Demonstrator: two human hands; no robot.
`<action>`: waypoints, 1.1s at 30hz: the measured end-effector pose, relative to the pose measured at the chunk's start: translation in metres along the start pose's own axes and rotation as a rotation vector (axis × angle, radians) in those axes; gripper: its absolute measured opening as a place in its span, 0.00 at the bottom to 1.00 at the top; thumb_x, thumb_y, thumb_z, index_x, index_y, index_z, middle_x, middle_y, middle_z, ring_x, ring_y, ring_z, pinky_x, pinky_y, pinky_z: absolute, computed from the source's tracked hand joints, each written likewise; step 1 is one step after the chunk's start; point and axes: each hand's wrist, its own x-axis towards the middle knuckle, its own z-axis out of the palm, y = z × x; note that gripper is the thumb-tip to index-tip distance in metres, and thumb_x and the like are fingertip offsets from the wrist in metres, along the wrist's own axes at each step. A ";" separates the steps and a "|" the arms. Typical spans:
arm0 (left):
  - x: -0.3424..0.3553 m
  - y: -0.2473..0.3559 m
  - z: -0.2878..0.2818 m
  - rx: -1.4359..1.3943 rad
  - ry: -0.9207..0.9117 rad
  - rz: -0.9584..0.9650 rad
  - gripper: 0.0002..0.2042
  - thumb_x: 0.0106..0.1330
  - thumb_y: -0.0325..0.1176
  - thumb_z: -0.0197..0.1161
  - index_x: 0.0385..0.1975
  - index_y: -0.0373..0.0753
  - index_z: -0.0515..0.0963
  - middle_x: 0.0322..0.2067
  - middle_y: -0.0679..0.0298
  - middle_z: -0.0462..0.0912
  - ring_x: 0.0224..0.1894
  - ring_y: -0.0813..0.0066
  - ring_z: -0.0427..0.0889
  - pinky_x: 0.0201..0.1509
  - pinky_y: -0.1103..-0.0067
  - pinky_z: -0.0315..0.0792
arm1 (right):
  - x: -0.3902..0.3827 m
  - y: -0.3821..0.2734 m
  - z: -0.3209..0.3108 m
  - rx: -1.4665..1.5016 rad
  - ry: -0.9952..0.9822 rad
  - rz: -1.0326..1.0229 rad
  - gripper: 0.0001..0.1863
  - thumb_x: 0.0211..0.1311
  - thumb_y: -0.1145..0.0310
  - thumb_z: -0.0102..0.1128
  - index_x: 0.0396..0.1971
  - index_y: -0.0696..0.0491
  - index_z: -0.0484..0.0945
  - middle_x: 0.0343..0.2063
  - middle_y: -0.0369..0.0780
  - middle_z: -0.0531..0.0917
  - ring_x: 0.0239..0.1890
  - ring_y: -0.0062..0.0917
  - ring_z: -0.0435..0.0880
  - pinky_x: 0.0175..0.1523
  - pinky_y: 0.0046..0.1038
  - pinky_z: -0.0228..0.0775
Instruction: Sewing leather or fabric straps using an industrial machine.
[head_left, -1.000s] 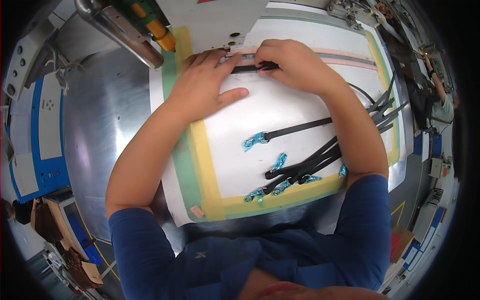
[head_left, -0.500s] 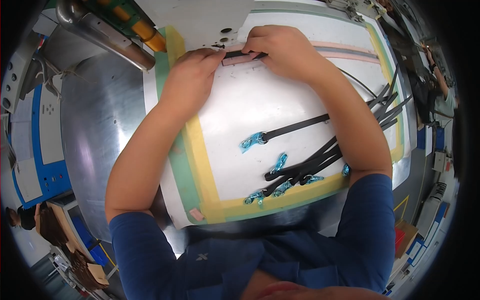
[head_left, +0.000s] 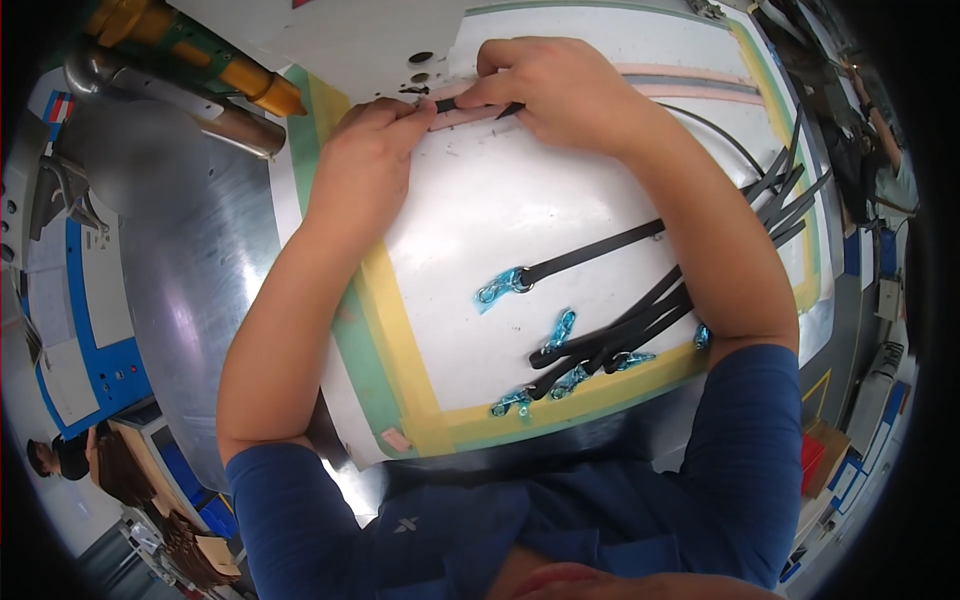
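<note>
A short length of black strap (head_left: 443,105) lies along a pink-edged guide strip (head_left: 690,85) at the top of the white work sheet (head_left: 450,180). My left hand (head_left: 370,165) pinches the strap's left end, fingers curled. My right hand (head_left: 545,95) is closed over the strap a little to the right, thumb and index pressing it. Below them lie several black straps (head_left: 595,241) with metal clasps in blue plastic wrap (head_left: 500,285), partly under my right forearm.
A metal machine arm with a yellow-green cylinder (head_left: 230,70) stands at the upper left, beside a steel table (head_left: 190,290). A blue-edged control panel (head_left: 100,340) is at the left. Other people (head_left: 55,460) appear at the far left and far right (head_left: 885,170).
Both hands have moved up and slightly left along the guide strip. My left hand's spread fingers have curled in onto the strap. The view has shifted slightly.
</note>
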 end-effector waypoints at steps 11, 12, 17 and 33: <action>-0.001 0.006 -0.001 0.206 -0.031 0.070 0.20 0.63 0.20 0.59 0.55 0.39 0.85 0.45 0.59 0.86 0.49 0.56 0.84 0.55 0.65 0.78 | 0.001 -0.006 0.001 -0.063 -0.039 0.018 0.24 0.61 0.79 0.58 0.50 0.36 0.91 0.41 0.35 0.84 0.47 0.33 0.86 0.50 0.36 0.78; -0.003 0.006 -0.001 0.198 -0.030 0.083 0.21 0.61 0.21 0.59 0.54 0.37 0.85 0.43 0.59 0.85 0.50 0.57 0.84 0.56 0.64 0.77 | 0.001 -0.007 0.001 -0.063 -0.039 0.017 0.24 0.61 0.79 0.58 0.50 0.36 0.91 0.41 0.35 0.84 0.47 0.33 0.86 0.50 0.36 0.78; -0.002 0.008 -0.004 0.220 -0.044 0.053 0.20 0.63 0.21 0.59 0.55 0.38 0.85 0.43 0.59 0.86 0.47 0.55 0.84 0.55 0.65 0.78 | 0.003 -0.010 0.002 -0.045 -0.049 0.045 0.25 0.60 0.80 0.58 0.50 0.37 0.91 0.42 0.35 0.85 0.48 0.34 0.86 0.50 0.36 0.78; -0.004 0.005 -0.002 0.126 -0.027 0.037 0.22 0.62 0.18 0.60 0.56 0.40 0.85 0.47 0.57 0.86 0.51 0.54 0.84 0.57 0.65 0.79 | 0.002 -0.011 0.001 -0.034 -0.047 0.057 0.26 0.60 0.81 0.58 0.51 0.36 0.91 0.42 0.35 0.85 0.47 0.34 0.86 0.50 0.36 0.78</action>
